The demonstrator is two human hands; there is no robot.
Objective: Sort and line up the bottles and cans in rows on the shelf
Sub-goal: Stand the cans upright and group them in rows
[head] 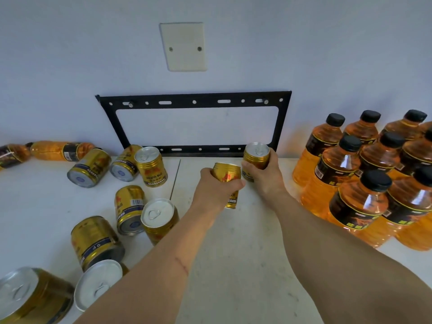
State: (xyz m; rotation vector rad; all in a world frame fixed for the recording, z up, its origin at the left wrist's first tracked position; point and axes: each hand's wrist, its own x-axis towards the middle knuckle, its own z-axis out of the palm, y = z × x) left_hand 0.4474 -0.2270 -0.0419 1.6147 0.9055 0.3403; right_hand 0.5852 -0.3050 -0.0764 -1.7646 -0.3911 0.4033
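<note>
My left hand (215, 185) grips a gold can (228, 175) held tilted above the white shelf (233, 253), near its middle. Just to the right, my right hand (264, 176) holds a second gold can (256, 155) upright close to the back wall. Several more gold cans lie scattered on the left, some on their sides (90, 168), some upright (150, 166). On the right, several orange bottles with black caps (336, 169) stand grouped in rows. Two orange bottles (56, 150) lie flat at the far left by the wall.
A black metal bracket (194, 101) is screwed to the wall just behind the shelf. Above it sits a white cover plate (183, 46). A seam (175, 178) runs across the shelf left of my hands. Bare shelf lies between cans and standing bottles.
</note>
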